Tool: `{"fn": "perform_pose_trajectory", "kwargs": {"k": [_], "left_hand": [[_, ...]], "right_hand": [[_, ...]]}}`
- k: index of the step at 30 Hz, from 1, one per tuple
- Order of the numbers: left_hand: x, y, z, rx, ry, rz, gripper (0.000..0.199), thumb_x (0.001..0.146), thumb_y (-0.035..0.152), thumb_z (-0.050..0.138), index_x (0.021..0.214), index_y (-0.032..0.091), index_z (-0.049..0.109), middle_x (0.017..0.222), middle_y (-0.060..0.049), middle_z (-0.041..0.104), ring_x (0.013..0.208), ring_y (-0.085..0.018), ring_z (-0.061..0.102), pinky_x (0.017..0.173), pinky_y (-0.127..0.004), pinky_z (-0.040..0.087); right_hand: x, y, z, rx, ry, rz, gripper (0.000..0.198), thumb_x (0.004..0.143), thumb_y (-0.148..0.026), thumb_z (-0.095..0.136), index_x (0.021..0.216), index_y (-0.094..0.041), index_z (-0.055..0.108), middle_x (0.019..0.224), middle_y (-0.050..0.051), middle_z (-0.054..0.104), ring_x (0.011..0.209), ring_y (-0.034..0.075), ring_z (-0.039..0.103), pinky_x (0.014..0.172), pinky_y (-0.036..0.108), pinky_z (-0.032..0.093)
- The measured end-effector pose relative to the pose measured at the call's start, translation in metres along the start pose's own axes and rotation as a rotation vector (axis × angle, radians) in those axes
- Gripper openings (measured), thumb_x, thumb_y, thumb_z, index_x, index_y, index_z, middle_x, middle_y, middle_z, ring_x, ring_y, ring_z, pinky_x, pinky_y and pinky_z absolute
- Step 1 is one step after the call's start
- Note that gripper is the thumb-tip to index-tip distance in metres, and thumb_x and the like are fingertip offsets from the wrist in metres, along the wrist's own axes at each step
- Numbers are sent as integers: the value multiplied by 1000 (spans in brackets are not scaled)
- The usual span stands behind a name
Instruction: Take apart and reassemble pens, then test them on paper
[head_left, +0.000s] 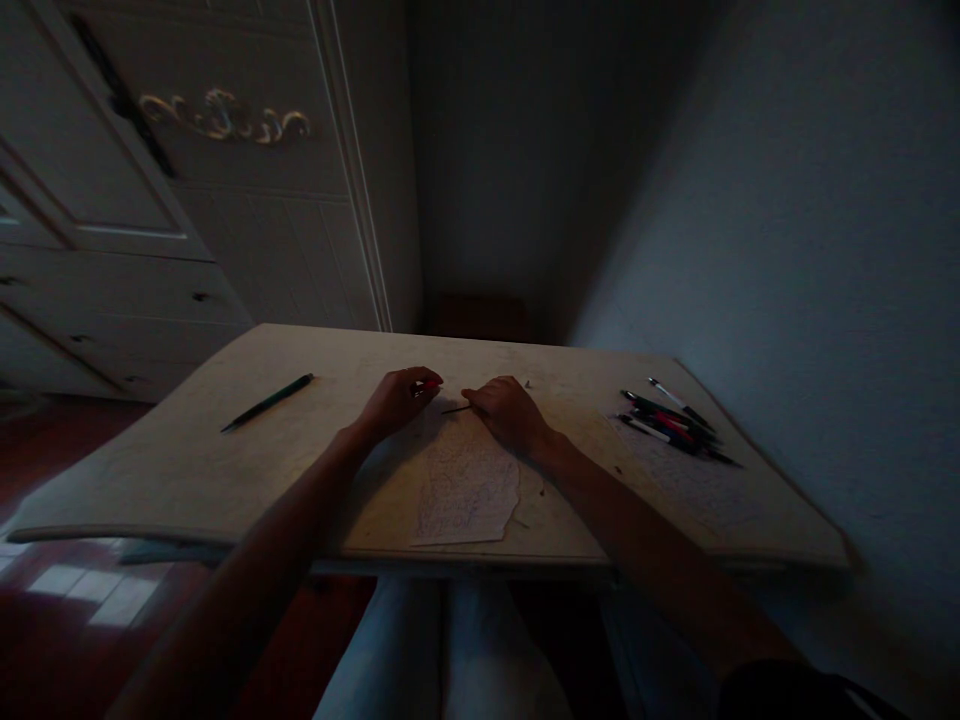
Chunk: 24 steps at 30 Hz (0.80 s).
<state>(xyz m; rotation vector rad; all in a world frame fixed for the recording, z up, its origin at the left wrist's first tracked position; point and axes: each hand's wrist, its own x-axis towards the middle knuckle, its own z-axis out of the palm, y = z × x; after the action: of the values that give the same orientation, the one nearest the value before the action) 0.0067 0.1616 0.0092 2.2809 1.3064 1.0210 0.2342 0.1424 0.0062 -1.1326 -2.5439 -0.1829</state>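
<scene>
Dimly lit, a pale desk point(345, 362) stands beside a bluish wall point(787, 250), a panelled cabinet point(281, 240) beyond its far left. Left hand point(391, 403) fingers are curled around a small red piece point(427, 385); right hand point(511, 408) fingers pinch a thin dark rod point(454, 409) near the far end of a scribbled, torn-edged sheet point(465, 485); whether it touches the paper I cannot tell. Farther out, a dark green pen point(268, 403) lies alone leftward, and a heap of pens point(664, 425) rests rightward by a second written sheet point(694, 487).
</scene>
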Motion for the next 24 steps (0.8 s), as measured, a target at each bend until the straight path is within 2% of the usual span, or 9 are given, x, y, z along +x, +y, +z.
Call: {"fn": "perform_pose_trajectory", "kwargs": {"k": [3,7,12,18,24], "left_hand": [[1,1,1,5,33,27,27,87,33,54,99,17,72,94,-8,73,74,-17,65,71,-29,51],[1,2,2,13,50,37,27,88,34,53,96,18,74,94,-10,73,82,-20,67,76,-31,53],[-1,-1,5,-31,33,-30,23,86,31,55,92,17,72,90,-8,75,78,-18,68,74,-28,54],[-2,0,6,-112,3,-27,16,78,28,59,84,17,68,85,-5,73,78,-18,67,71,-28,55],[3,10,-1,-193,129,-108,23,79,40,66,81,17,69,86,-7,74,80,-18,66,73,-29,53]], "right_hand": [[1,-4,-2,-90,-15,-50,21,95,-18,56,110,-17,69,91,9,74,89,22,62,83,35,36],[3,-11,-6,-160,-33,-107,20,96,-16,53,108,-14,69,90,11,71,89,23,59,82,36,35],[8,-18,-12,-237,-78,-137,20,96,-14,49,104,-11,68,91,14,70,90,24,58,82,38,36],[16,-24,-11,-254,-108,-147,22,95,-11,48,99,-10,70,92,15,70,91,25,57,83,40,35],[16,-17,-12,-213,-48,-130,19,94,-11,52,96,-11,71,91,15,69,91,25,55,86,40,33]]}}
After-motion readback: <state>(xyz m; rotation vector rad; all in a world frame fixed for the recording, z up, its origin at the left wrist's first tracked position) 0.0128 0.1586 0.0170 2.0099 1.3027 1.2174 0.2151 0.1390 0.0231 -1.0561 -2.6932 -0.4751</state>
